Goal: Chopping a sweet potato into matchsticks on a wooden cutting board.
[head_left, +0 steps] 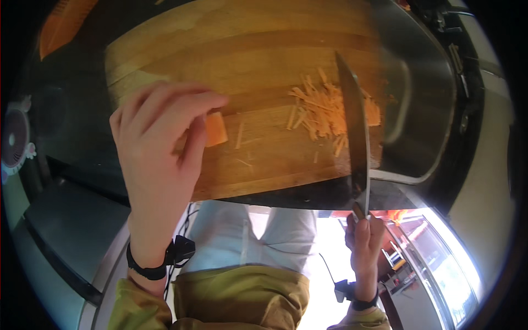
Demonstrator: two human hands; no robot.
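My left hand (159,129) rests over the left part of a wooden cutting board (231,60). Its fingers curl round a blocky orange carrot piece (216,130), whose cut end shows past the thumb; the rest is hidden. My right hand (366,236) grips a kitchen knife (356,121) by its handle, beyond the board's near edge. The long blade points away from me and passes above a heap of carrot strips (324,110) at the board's right side. Between the carrot piece and the heap, a few loose strips (240,135) lie on the wood.
Right of the board is a dark sink-like basin (421,110) with a pale metal rim. An orange comb-like or ribbed object (63,27) sits at the far left. A small fan (15,137) stands at the left edge, and the counter's dark edge runs before my legs.
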